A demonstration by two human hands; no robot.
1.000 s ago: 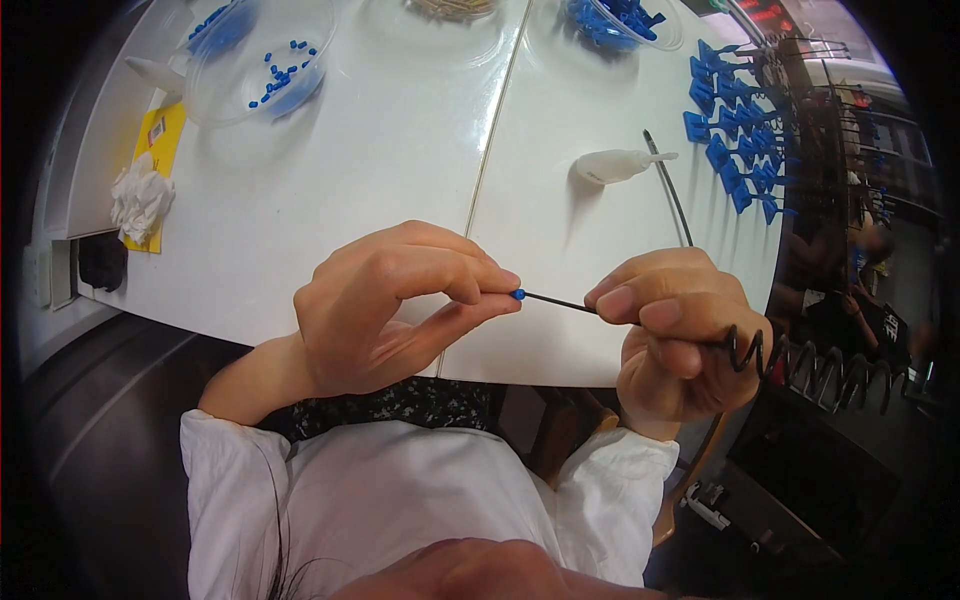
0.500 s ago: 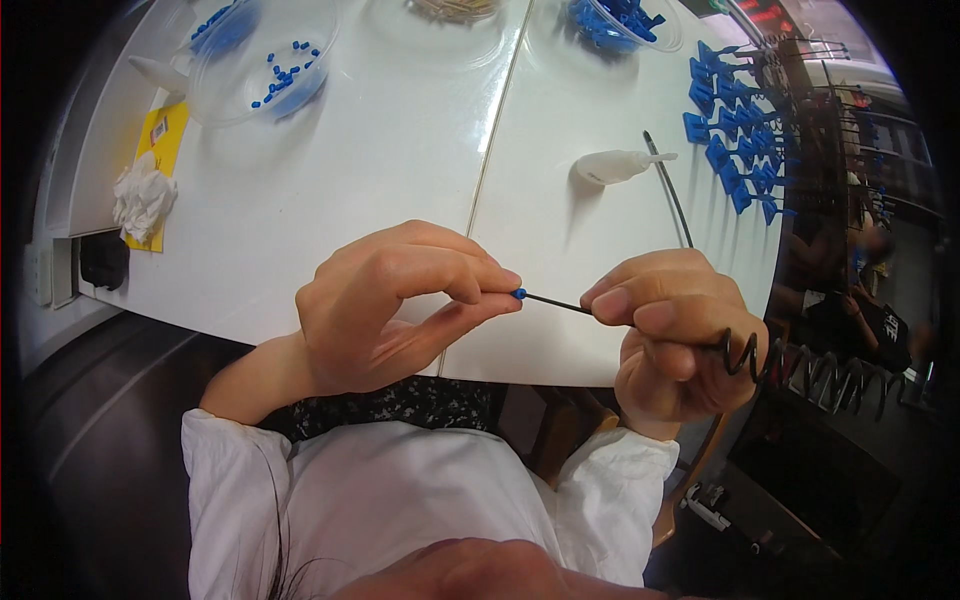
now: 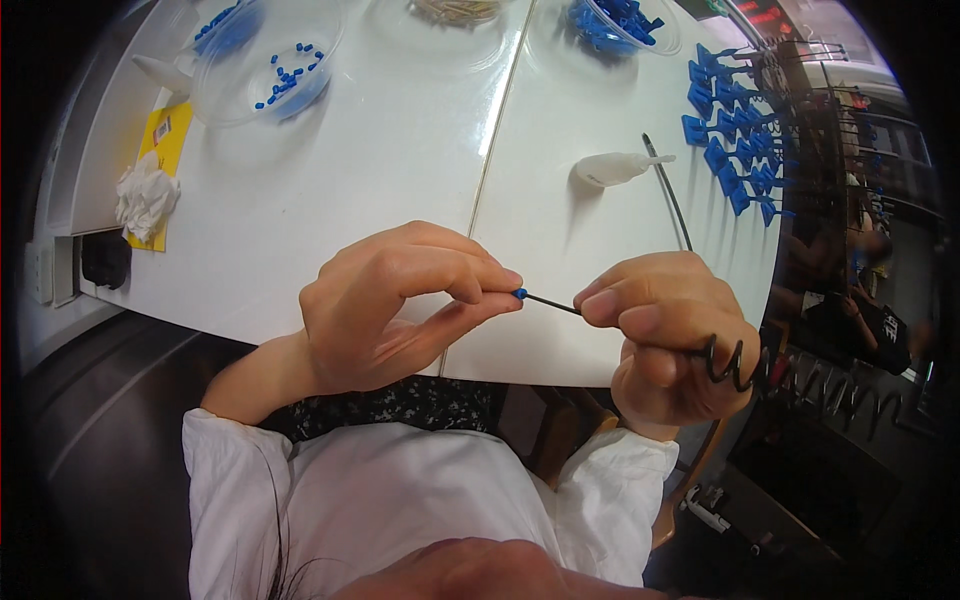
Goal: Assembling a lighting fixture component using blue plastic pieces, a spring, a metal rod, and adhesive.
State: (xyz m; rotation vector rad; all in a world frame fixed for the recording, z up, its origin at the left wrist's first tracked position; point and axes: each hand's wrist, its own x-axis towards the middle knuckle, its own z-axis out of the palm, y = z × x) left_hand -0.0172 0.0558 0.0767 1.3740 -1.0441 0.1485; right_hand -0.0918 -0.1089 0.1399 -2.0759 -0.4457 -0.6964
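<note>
Between the thumb and forefinger of my left hand is a small blue bead-like cap. The straight end of a black coiled cord meets this cap; how deep it sits inside is hidden by my fingertips. My right hand is closed on the cord a short way from that end. From the right hand the cord's spiral part trails off to the right, past the table edge. Both hands are held above the near side of the white table.
Beyond my hands lie a white squeeze bottle and a thin black rod. Blue clip-like parts line the right edge. Clear bowls of small blue pieces stand farther back. Crumpled tissue rests on a yellow packet at left.
My right hand has shifted slightly left along the cord toward the blue cap, and the coils have swung left with it. My left hand has hardly moved.
</note>
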